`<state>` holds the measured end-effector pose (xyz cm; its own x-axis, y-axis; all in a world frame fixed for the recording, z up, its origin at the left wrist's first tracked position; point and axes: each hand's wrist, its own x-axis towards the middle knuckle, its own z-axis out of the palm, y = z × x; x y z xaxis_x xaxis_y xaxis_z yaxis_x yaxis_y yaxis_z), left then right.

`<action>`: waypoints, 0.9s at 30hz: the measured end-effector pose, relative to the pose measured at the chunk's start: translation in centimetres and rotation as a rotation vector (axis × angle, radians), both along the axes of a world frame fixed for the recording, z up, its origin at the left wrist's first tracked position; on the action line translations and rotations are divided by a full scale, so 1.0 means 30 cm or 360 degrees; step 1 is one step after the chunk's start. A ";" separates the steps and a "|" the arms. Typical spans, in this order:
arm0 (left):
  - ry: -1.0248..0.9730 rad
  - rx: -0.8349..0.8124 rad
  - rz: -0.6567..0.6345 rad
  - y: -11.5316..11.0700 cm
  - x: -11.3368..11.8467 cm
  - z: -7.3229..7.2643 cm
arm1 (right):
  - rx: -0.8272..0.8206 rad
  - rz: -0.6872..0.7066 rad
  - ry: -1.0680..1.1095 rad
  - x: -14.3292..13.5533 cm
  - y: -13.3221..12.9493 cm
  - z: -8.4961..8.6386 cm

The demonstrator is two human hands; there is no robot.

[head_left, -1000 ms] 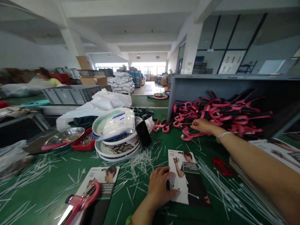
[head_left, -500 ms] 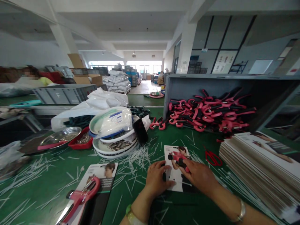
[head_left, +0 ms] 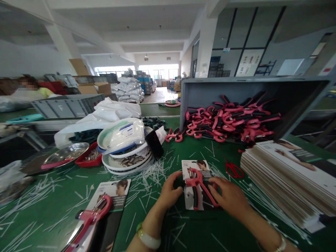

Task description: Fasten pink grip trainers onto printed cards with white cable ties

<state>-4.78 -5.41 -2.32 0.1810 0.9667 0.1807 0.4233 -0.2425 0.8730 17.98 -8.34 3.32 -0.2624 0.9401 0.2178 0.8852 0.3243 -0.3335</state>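
A pink-and-black hand grip strengthener (head_left: 195, 182) lies on a printed backing card (head_left: 188, 201), handles toward me. At its left, my left hand (head_left: 170, 192) has thumb and forefinger closed about the black knob side. My right hand (head_left: 231, 196) comes from the right, its fingers on the outer handle and near the card's right edge; some fingertips are hidden. Another hand grip strengthener (head_left: 90, 218) rests on a second card (head_left: 119, 199) at the lower left. White plastic ties (head_left: 154, 171) are scattered around the cards.
A tipped grey crate (head_left: 185, 101) holds many pink-and-black grips. Red scissors (head_left: 234, 170) and a stack of cards (head_left: 278, 189) are at right. Left are stacked bowls (head_left: 126, 166), a phone (head_left: 154, 145), a red tray (head_left: 90, 161) and a metal dish (head_left: 65, 154). A co-worker (head_left: 31, 87) sits far left.
The hand grip strengthener has turned and now lies handles-down over the card. My left hand has moved up to its knob side; my right hand has shifted right, along the handle.
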 end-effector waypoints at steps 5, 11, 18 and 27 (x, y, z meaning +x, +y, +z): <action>0.0487 0.0062 0.0042 0.055 0.094 0.091 | 0.0003 0.0320 -0.0317 -0.009 0.062 -0.016; 0.0752 0.0026 0.0071 0.192 0.196 0.129 | -0.0013 0.0366 -0.0263 -0.038 0.106 -0.087; 0.0768 0.0195 -0.0110 0.184 0.219 0.098 | 0.0031 0.0184 0.0594 -0.024 0.133 -0.146; 0.0942 0.0422 -0.0128 0.128 0.189 0.095 | -0.0314 -0.0034 0.1097 -0.070 0.137 -0.149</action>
<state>0.88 -1.58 0.54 0.3933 0.8822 0.2590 0.7855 -0.4688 0.4041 15.87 -4.23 -1.14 -0.1071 0.9824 0.1529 0.4573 0.1852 -0.8698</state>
